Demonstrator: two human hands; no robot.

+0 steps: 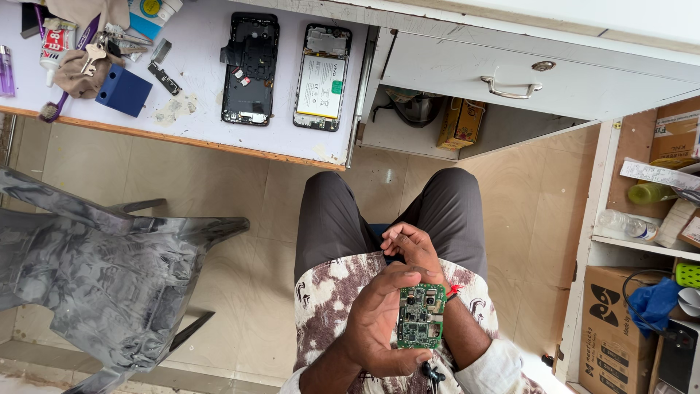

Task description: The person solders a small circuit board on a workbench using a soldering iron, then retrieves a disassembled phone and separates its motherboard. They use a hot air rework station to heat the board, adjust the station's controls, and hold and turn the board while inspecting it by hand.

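My left hand (379, 317) holds a small green circuit board (421, 315) upright over my lap, thumb and fingers pinching its edges. My right hand (412, 246) sits just above the board with its fingers curled, touching the board's top edge. On the white table ahead lie an opened phone body with a white battery (321, 76) and a separate black phone back frame (250, 67), both well out of reach of either hand.
A grey plastic chair (102, 270) stands at my left. The white table (189, 120) carries a blue box (124, 90), keys, a toothbrush and small parts. A drawer unit (525, 80) is ahead; shelves with boxes, bottles and a blue cloth stand at right.
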